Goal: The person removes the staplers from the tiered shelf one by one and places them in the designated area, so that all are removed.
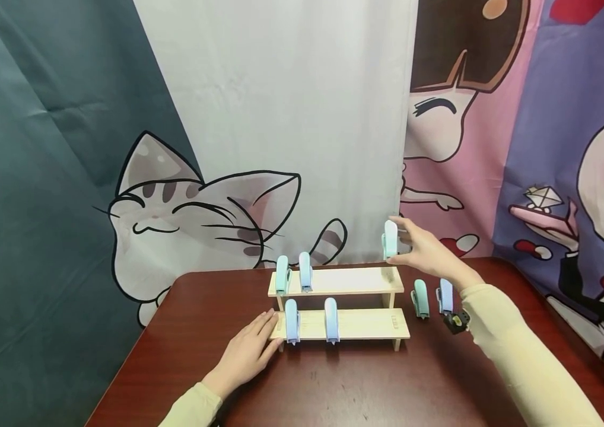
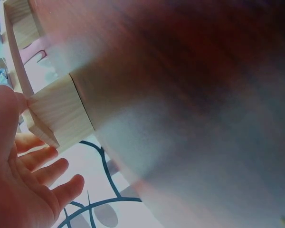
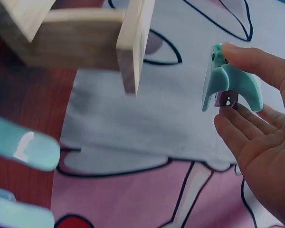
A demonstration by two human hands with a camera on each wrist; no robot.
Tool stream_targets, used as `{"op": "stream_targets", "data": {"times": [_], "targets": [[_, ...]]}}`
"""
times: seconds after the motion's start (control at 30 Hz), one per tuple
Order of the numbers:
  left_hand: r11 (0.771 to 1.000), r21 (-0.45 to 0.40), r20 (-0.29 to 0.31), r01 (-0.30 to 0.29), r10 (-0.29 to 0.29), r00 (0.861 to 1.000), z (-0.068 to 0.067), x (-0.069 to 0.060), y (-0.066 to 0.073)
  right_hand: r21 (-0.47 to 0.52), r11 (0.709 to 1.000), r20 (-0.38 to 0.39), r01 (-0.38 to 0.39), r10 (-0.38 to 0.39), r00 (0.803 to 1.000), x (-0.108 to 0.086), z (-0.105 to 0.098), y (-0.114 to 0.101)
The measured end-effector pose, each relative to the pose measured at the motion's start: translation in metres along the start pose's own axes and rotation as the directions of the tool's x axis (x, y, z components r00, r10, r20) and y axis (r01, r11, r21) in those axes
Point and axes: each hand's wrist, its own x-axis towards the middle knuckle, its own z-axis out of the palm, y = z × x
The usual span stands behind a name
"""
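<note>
My right hand (image 1: 422, 246) pinches a mint-green stapler (image 1: 390, 240) between thumb and fingers, raised over the right end of the upper board. In the right wrist view this stapler (image 3: 235, 80) is seen end-on. My left hand (image 1: 245, 350) holds the left end of the lower board of a two-tier wooden rack (image 1: 366, 325), thumb at one edge and fingers at the other. On the upper board stand a teal stapler (image 1: 282, 275) and a blue stapler (image 1: 305, 271), side by side. The lower board carries two blue staplers, one left (image 1: 292, 321) and one nearer the middle (image 1: 331, 320).
Right of the rack, a teal stapler (image 1: 420, 299) and a blue stapler (image 1: 445, 295) rest on the dark red table (image 1: 345, 391). A small black device (image 1: 457, 321) shows at my right wrist. Behind the table hangs a cartoon-printed curtain (image 1: 307, 107).
</note>
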Motion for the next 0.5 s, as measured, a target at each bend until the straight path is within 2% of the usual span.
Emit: {"op": "stream_targets", "data": {"times": [0.5], "targets": [[1.000, 0.002, -0.009, -0.011, 0.011, 1.000, 0.001, 0.001, -0.001, -0.086, 0.994, -0.070, -0.065, 0.059, 0.996, -0.036, -0.050, 0.039]]}}
